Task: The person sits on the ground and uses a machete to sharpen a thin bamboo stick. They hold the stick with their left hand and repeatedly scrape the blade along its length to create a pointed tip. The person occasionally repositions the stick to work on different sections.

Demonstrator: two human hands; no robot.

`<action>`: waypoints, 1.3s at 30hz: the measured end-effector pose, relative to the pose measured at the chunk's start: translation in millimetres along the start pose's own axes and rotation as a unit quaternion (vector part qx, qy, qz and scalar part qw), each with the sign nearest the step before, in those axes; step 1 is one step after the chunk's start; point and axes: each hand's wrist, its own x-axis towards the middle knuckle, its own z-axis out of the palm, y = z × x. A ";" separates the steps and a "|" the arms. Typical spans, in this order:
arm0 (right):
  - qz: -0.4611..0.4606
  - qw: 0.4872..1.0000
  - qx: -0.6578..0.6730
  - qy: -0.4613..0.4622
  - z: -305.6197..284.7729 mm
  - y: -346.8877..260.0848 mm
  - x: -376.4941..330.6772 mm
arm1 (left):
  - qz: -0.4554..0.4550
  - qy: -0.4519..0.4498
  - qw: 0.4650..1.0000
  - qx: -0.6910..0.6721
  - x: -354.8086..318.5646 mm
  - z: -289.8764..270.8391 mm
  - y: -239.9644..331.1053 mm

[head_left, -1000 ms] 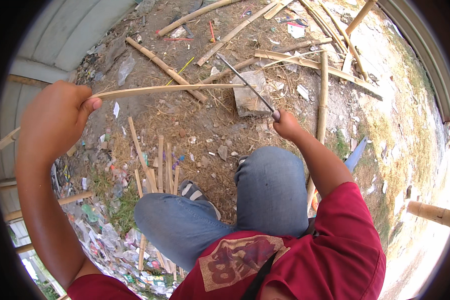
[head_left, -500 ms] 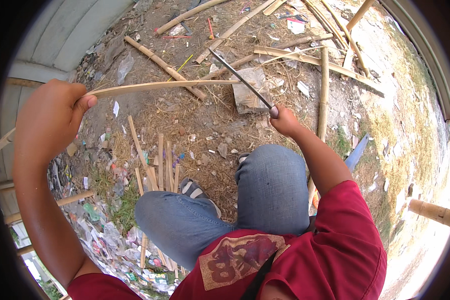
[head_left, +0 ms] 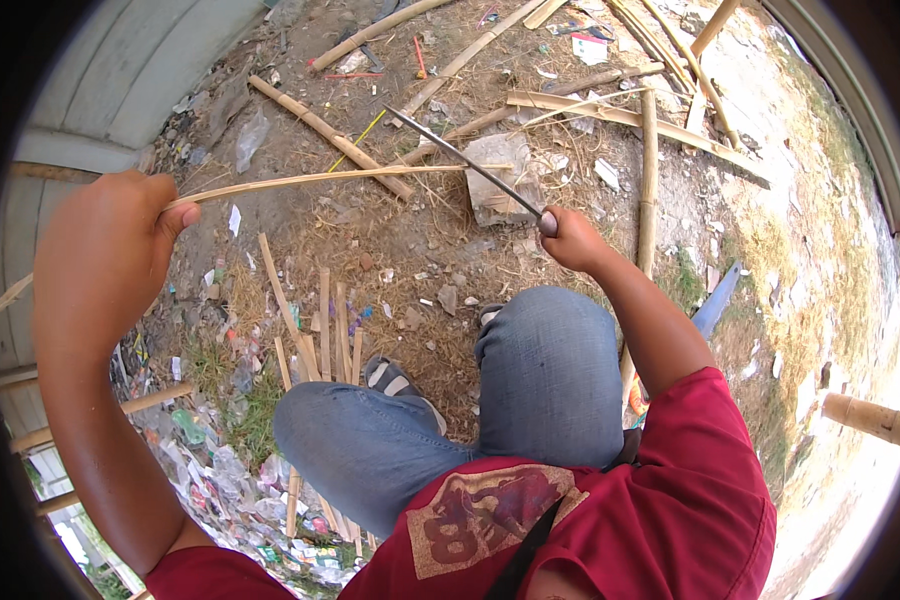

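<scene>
My left hand (head_left: 110, 250) is closed round a long, thin bamboo strip (head_left: 320, 178), held up at the left. One end of the strip sticks out behind the hand; the other reaches right, over a grey stone block (head_left: 500, 205). My right hand (head_left: 572, 240) grips the handle of a machete (head_left: 450, 150), whose long dark blade points up and left. In this view the blade crosses the strip near its far end, above the block. Whether blade and strip touch, I cannot tell.
Bamboo poles (head_left: 330, 135) and split bamboo pieces (head_left: 640, 122) lie on the littered ground ahead. Cut bamboo slats (head_left: 325, 320) rest by my left foot. A blue saw blade (head_left: 718, 300) lies at the right. Plastic litter (head_left: 220, 470) covers the lower left, beside a grey wall (head_left: 120, 70).
The machete's tip has swung left and slightly down, so the blade lies flatter. The bamboo strip has turned a little in my left hand and now shows a narrower side.
</scene>
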 end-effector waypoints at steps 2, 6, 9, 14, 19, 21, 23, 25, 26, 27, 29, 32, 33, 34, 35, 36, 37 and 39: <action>0.052 0.997 -0.039 0.030 6.1 23.8 5.2 | -0.001 0.006 1.000 -0.001 -1.2 0.5 0.5; -0.031 0.997 -0.069 -0.001 -26.8 -37.4 3.1 | -0.024 -0.005 1.000 0.006 -7.6 7.9 -0.9; -0.098 0.995 -0.005 -0.027 -25.7 -78.7 -2.2 | -0.029 -0.002 0.999 0.014 -5.4 4.3 0.5; 0.013 0.998 0.056 -0.029 25.1 30.6 19.8 | 0.000 0.011 1.000 -0.009 -2.0 3.8 2.6; -0.013 0.997 -0.073 0.019 15.1 -13.8 7.9 | -0.005 0.007 1.000 -0.009 -14.3 21.8 -11.6; -0.051 0.994 -0.093 0.020 -0.2 -31.1 3.3 | -0.021 0.020 0.999 -0.017 -15.9 25.8 -10.1; -0.108 0.989 -0.093 0.035 -5.7 -42.7 -4.4 | -0.032 0.010 0.999 -0.022 -16.3 29.5 -7.3; -0.034 0.995 -0.090 0.041 0.8 -15.8 3.6 | -0.042 -0.017 0.999 -0.016 -16.5 26.1 -6.2; 0.003 0.995 -0.087 0.044 9.5 3.6 5.3 | -0.026 -0.016 0.999 -0.023 -17.8 27.3 -5.7; 0.075 0.990 -0.116 0.025 14.5 28.3 8.8 | -0.016 -0.007 0.999 -0.028 -17.0 27.8 -5.8; 0.102 0.988 -0.107 0.037 19.8 46.9 16.7 | -0.012 0.003 1.000 -0.026 -19.7 25.6 -8.6; 0.101 0.990 -0.099 0.020 17.4 29.3 12.2 | -0.023 0.001 0.999 -0.026 -23.3 28.3 -2.9; 0.089 0.991 -0.097 0.016 16.1 18.7 8.6 | -0.027 0.004 0.999 -0.027 -21.9 28.3 -2.6; 0.078 0.992 -0.096 0.012 16.5 9.5 4.9 | -0.031 0.007 0.999 -0.028 -20.7 27.7 -2.5; 0.044 0.995 -0.086 0.029 20.5 2.5 -2.7 | -0.035 -0.001 0.999 -0.023 -19.3 26.5 -2.1; 0.051 0.994 -0.088 0.033 19.4 10.8 -3.3 | -0.035 -0.007 0.999 -0.019 -16.2 23.8 -0.5; 0.057 0.994 -0.089 0.037 22.6 25.9 -4.8 | -0.035 -0.014 0.999 -0.014 -15.8 21.3 0.1; 0.101 0.990 -0.089 0.035 36.3 61.8 5.5 | -0.028 -0.008 0.999 -0.023 -29.2 18.9 -7.1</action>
